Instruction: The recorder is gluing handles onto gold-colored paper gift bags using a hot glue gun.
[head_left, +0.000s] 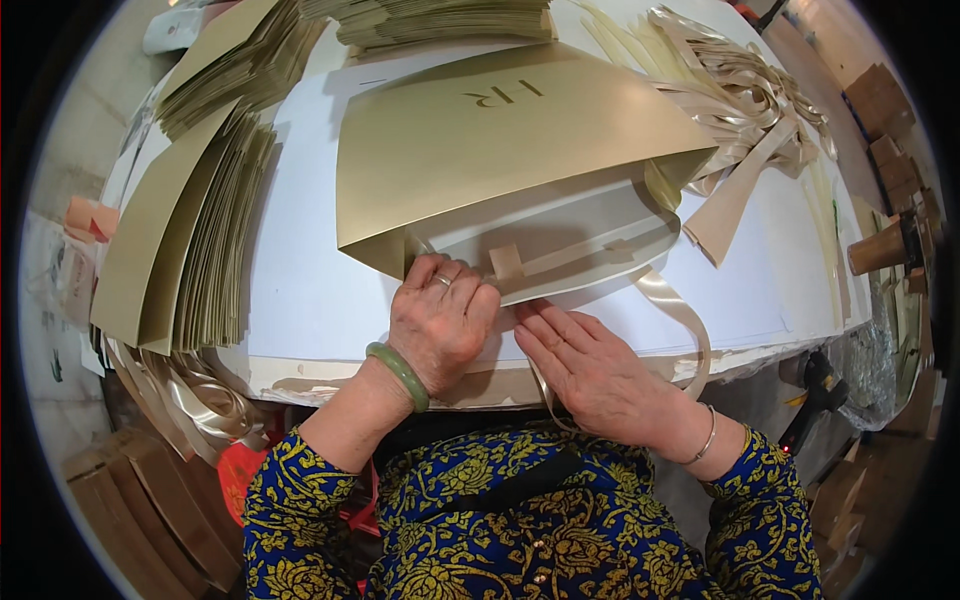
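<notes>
A gold paper gift bag (480, 142) lies on its side with its mouth towards me, its upper panel bearing writing. Inside, a ribbon tab (506, 262) and a pale strip show on the white lining. My left hand (446, 322) grips the lower edge of the mouth, its fingertips hidden inside. My right hand (592, 371) lies flat, fingers stretched out, with the tips at the outer side of that edge. A satin ribbon (679, 304) comes from the bag, loops past my right wrist and runs back beneath that hand; whether the fingers pinch it is hidden.
Folded gold bags (172, 240) stand at the left, with more stacks behind (442, 22). Loose satin ribbons (757, 112) heap at the back right; others (195, 397) hang off the left edge. A black glue gun (814, 394) sits beside the table's right front. White sheets (300, 300) cover the tabletop.
</notes>
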